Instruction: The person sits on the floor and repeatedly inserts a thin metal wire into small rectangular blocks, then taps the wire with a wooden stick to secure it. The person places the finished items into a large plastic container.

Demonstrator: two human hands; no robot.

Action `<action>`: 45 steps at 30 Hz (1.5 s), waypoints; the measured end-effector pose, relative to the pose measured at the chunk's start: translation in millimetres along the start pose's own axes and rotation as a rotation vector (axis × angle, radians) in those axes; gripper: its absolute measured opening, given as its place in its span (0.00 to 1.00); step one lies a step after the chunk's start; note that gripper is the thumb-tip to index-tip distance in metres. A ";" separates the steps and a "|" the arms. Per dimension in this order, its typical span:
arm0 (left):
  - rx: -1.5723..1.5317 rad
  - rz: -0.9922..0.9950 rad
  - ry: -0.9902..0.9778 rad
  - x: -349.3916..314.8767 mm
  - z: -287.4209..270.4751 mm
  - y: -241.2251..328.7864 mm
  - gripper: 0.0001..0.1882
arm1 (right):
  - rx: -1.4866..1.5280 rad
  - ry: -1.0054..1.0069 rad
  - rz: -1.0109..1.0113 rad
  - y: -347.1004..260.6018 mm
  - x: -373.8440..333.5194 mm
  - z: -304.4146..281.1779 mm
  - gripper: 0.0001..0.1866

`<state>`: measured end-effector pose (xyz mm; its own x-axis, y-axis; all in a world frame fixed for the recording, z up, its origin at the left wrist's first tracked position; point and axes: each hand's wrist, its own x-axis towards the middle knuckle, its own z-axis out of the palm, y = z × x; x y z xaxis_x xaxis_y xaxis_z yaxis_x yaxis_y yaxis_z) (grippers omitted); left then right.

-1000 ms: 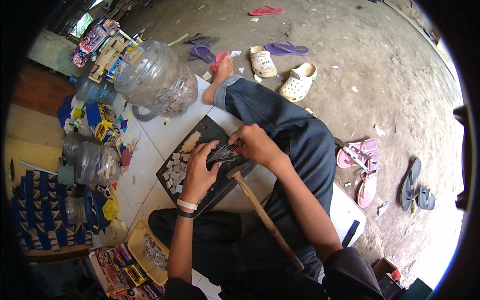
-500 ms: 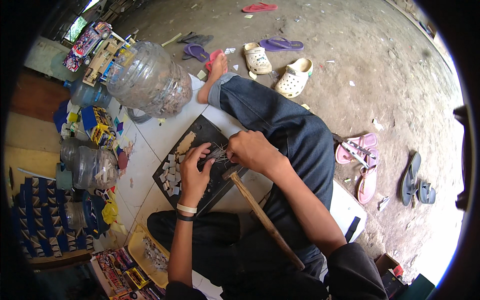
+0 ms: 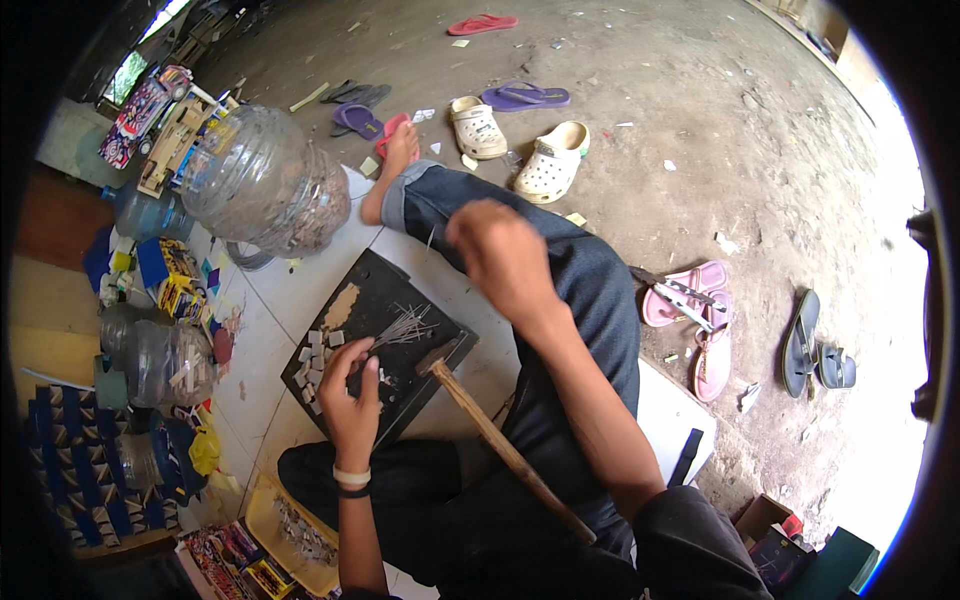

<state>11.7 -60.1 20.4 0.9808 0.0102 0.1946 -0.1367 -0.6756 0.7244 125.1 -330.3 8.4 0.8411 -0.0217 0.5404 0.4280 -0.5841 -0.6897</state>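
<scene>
A black board point(image 3: 385, 285) lies on the tiles between my legs, bearing a loose bundle of thin wire pieces point(image 3: 405, 327) and several small pale blocks point(image 3: 312, 358). My left hand point(image 3: 350, 405) hovers over the blocks beside the bundle, thumb and fingers curved apart around nothing I can see. Raised above my thigh, past the board's right edge, is my right hand point(image 3: 500, 260), smeared by motion. Its fingers are closed, and a thin wire piece point(image 3: 431, 238) sticks out near the fingertips. A hammer point(image 3: 510, 455) rests with its head on the board's corner, its wooden handle slanting toward my lap.
Clear plastic jugs point(image 3: 265, 185) and toy trucks point(image 3: 145, 120) stand on the left. A yellow tray point(image 3: 285, 530) of small pieces sits by my left knee. Pale clogs point(image 3: 553, 165) and pink sandals point(image 3: 712, 360) lie on the dirt floor beyond my leg.
My right hand has lifted from the wire bundle and swung up over my thigh. My left hand has drawn back from the wires toward the near blocks. The whole view has shifted slightly.
</scene>
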 end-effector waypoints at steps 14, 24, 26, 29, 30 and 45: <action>0.091 -0.131 0.342 -57.4 -55.3 -8.2 0.12 | 0.013 -0.199 -0.143 -24.7 -10.8 5.5 0.11; 0.308 -0.155 0.346 -68.4 -35.9 -32.7 0.17 | -0.156 -0.486 -0.258 -56.4 -48.2 77.2 0.03; 0.384 -0.148 0.331 -60.7 -27.1 -33.5 0.19 | -0.111 -0.469 -0.253 -57.6 -48.0 75.6 0.02; 0.391 -0.230 0.322 -49.2 -14.1 -31.8 0.17 | 0.004 -0.418 -0.204 -60.5 -45.8 69.1 0.04; 0.399 -0.197 0.325 -46.9 -12.1 -30.6 0.17 | 0.043 -0.405 -0.182 -61.7 -44.3 67.8 0.04; 0.174 0.068 0.251 -46.9 9.4 -33.5 0.17 | 0.336 -0.577 -0.122 -66.7 -43.8 58.6 0.05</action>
<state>-28.4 -44.9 -19.2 0.9025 0.1276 0.4114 -0.1540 -0.7965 0.5847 79.1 -242.9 2.5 0.7819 0.5195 0.3445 0.5323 -0.2688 -0.8028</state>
